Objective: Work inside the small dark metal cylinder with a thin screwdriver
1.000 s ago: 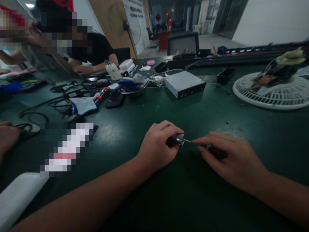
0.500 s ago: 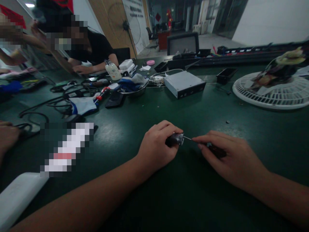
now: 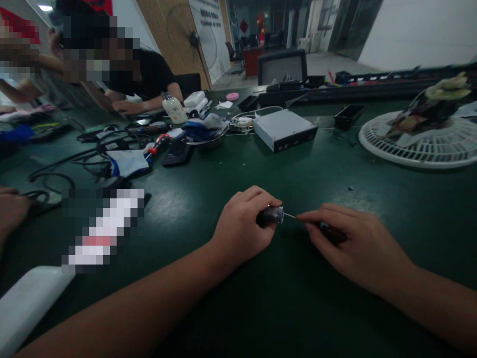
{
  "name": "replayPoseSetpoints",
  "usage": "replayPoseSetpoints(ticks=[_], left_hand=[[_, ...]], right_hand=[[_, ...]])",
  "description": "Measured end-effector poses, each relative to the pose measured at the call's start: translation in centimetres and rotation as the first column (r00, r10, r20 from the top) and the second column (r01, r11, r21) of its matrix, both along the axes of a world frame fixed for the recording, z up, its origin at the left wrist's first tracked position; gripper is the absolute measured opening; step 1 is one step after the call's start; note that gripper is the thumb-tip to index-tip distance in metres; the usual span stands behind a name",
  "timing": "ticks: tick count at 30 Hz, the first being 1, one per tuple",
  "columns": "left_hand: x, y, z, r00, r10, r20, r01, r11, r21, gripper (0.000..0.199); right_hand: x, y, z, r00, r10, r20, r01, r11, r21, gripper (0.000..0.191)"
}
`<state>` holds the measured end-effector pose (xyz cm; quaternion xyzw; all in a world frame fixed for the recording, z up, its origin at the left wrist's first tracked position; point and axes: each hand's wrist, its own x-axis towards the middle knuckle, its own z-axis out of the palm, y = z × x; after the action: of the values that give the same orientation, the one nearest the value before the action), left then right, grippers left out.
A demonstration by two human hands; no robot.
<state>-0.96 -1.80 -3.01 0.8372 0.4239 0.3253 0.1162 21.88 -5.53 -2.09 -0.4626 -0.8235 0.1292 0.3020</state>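
My left hand [image 3: 246, 223] is wrapped round a small dark cylindrical part [image 3: 274, 214], whose metallic end faces right. In my right hand [image 3: 348, 238] is a screwdriver [image 3: 331, 232] with a dark handle, gripped between thumb and fingers. Its thin shaft points left and its tip meets the end of the cylinder; whether it sits inside cannot be made out. Both hands are just above the green table [image 3: 290, 308].
Ahead lie a silver disc drive [image 3: 285, 128], a metal bowl with cloth [image 3: 206, 132] and a white fan grille [image 3: 421, 144]. A tiny ring [image 3: 351, 188] is beyond my right hand. Cables and a red screwdriver [image 3: 160, 143] lie left; a person [image 3: 149, 74] sits beyond.
The fingers of my right hand and the screwdriver have shifted very slightly. My left hand still holds the cylinder in the same place. The seated person's head has moved a little.
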Motion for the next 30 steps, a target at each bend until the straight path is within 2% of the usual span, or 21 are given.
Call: replayPoseSetpoints(ticks=[2,8,11,15,21,26,30], left_hand=[[-0.08,-0.01,0.1,1.0,-0.003,-0.004,0.003,1.0,-0.003,0.028],[-0.3,0.28,-0.26,1.0,-0.001,0.005,0.001,1.0,0.009,0.028],[-0.26,0.31,-0.36,1.0,-0.001,-0.01,0.001,1.0,0.012,0.029],[-0.19,0.13,0.02,1.0,-0.013,-0.015,0.013,1.0,0.014,0.029],[-0.18,0.01,0.18,1.0,-0.015,-0.007,0.015,1.0,0.018,0.029],[0.02,-0.06,0.25,0.999,0.038,0.023,-0.038,0.999,-0.001,0.026],[0.13,-0.2,0.55,0.997,0.07,0.04,-0.069,0.997,-0.016,0.025]], right_hand=[[-0.05,-0.02,0.08,1.0,0.003,-0.019,-0.003,1.0,0.023,0.025],[0.02,0.34,-0.25,0.987,0.155,-0.037,-0.155,0.988,0.0,0.026],[0.03,0.36,-0.43,0.995,0.098,-0.001,-0.098,0.995,-0.025,0.025],[-0.01,0.06,-0.12,1.0,-0.001,0.017,0.001,1.0,0.008,0.024],[0.0,-0.09,0.23,0.993,0.115,0.006,-0.115,0.993,-0.003,0.026],[0.02,-0.11,-0.11,0.998,-0.016,0.056,0.019,0.998,-0.053,0.022],[0.21,-0.2,-0.04,0.997,-0.069,0.037,0.071,0.996,-0.046,0.024]])
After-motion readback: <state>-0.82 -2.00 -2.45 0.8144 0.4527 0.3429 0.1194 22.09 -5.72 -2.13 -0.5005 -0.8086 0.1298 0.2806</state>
